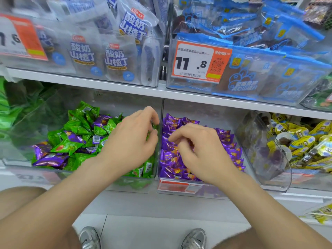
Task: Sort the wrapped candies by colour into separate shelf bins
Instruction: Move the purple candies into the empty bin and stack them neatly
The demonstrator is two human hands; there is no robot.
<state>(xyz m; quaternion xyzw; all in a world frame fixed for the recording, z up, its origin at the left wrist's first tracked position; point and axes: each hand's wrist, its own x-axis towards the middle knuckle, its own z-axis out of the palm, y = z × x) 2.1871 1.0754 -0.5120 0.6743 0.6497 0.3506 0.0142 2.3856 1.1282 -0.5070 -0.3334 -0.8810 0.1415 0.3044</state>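
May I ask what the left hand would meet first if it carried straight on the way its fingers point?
Most likely the clear plastic side wall of the bin of green wrapped candies, right beside the fingers of the left hand, though depth is hard to judge.

The green candies (71,147) lie among purple strays (50,159); the neighbouring purple candies (172,159) carry orange marks. The jelly cups (301,141) are yellow, the price tag (195,62) orange and white.

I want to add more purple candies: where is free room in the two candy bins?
Free: the back of the purple bin, behind the purple candies; also the back left of the mixed bin, behind the green candies. Crowded: both front halves, and along the divider, by the left hand and right hand.
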